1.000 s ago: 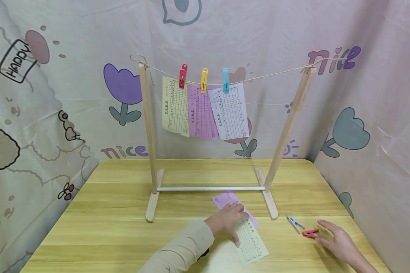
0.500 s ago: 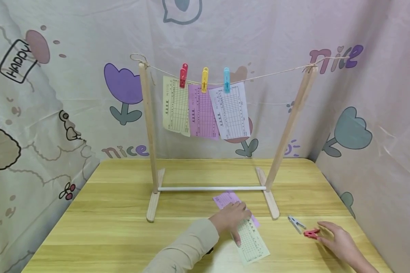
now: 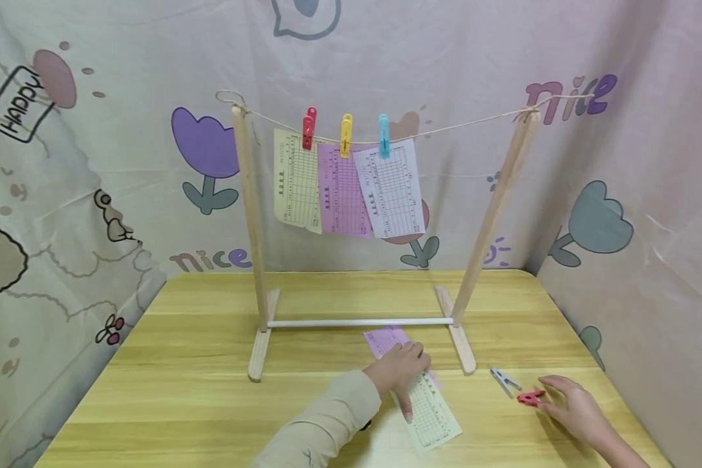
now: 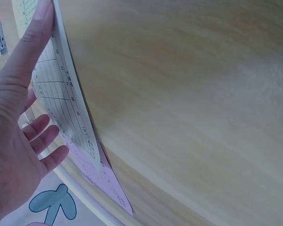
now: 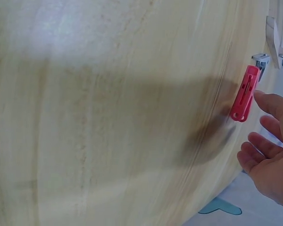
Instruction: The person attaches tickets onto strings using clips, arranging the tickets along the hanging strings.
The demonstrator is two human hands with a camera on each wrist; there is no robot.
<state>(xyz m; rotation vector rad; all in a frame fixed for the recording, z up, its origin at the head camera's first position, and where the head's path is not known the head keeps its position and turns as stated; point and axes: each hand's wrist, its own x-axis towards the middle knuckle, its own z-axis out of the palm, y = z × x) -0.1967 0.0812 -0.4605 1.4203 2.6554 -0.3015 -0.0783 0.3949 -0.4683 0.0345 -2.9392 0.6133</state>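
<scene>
In the head view my left hand (image 3: pixel 399 372) spans a pale yellow printed slip (image 3: pixel 429 413), holding it between thumb and fingers. The thumb lies along its left side in the left wrist view. A pink slip (image 3: pixel 383 339) lies partly under the yellow one. At the right, my right hand (image 3: pixel 576 413) hovers beside a red clothespin (image 3: pixel 530 397); one fingertip is close to or touching it, with the fingers loosely bent. In the right wrist view a grey clothespin (image 5: pixel 261 59) lies just beyond the red one.
A wooden frame (image 3: pixel 248 221) with a white crossbar (image 3: pixel 359 322) stands on the table. Its string holds yellow, pink and white slips (image 3: pixel 390 195) by red, yellow (image 3: pixel 346 135) and blue (image 3: pixel 384 135) clothespins. A printed cloth hangs behind.
My left hand has shifted slightly right over the yellow slip, and the slip has moved very little. The right hand stays about where it was beside the red clothespin.
</scene>
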